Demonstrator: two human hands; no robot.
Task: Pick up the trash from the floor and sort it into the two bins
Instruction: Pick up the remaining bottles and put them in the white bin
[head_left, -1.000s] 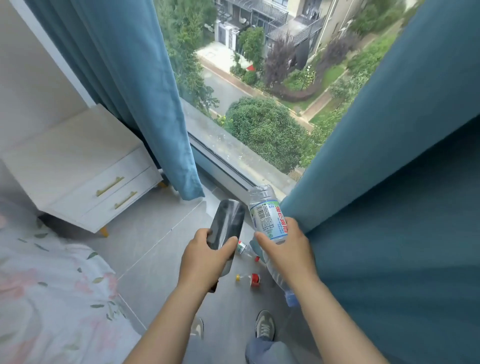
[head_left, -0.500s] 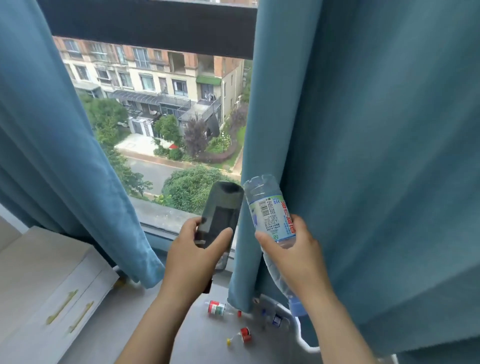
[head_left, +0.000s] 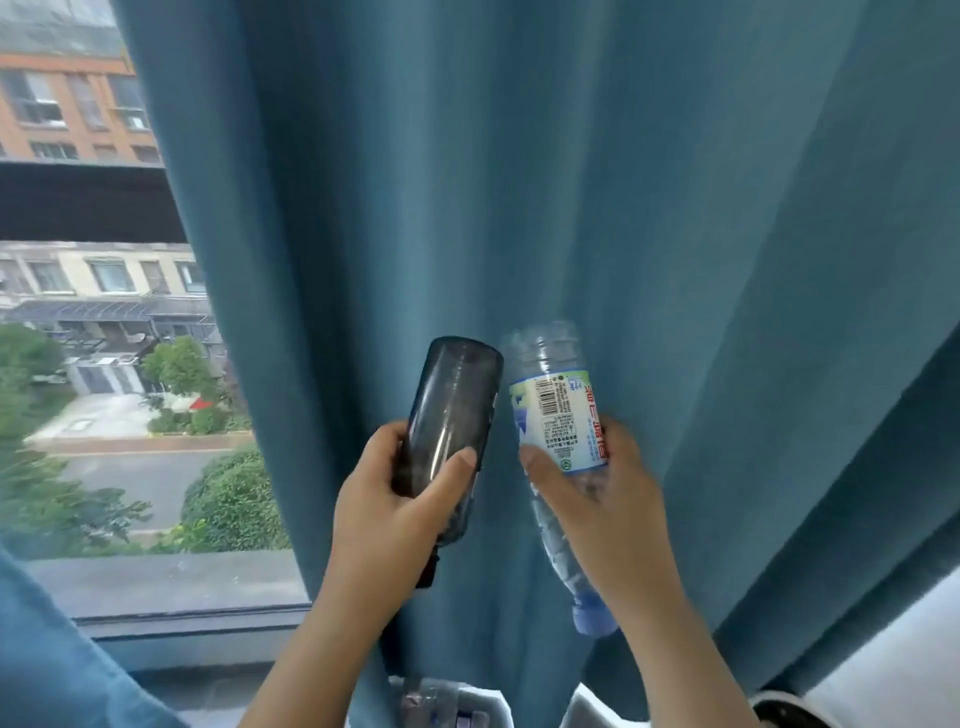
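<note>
My left hand grips a dark, smoky plastic bottle held bottom-up, its neck pointing down past my palm. My right hand holds a clear water bottle with a white and blue label, also upside down, its blue cap below my wrist. The two bottles stand side by side, almost touching, in front of the curtain. At the bottom edge a white bin rim shows between my forearms, with clear plastic lying inside it. Another white container edge sits just to its right.
A blue curtain fills the middle and right of the view. A window on the left looks out on buildings, trees and a road. A grey sill runs below it. A pale surface shows at the bottom right.
The view has swung upward and to the right: the floor, the small bottles and the white drawer unit have dropped out of sight. Both hands still hold their bottles, now raised before the curtain.
</note>
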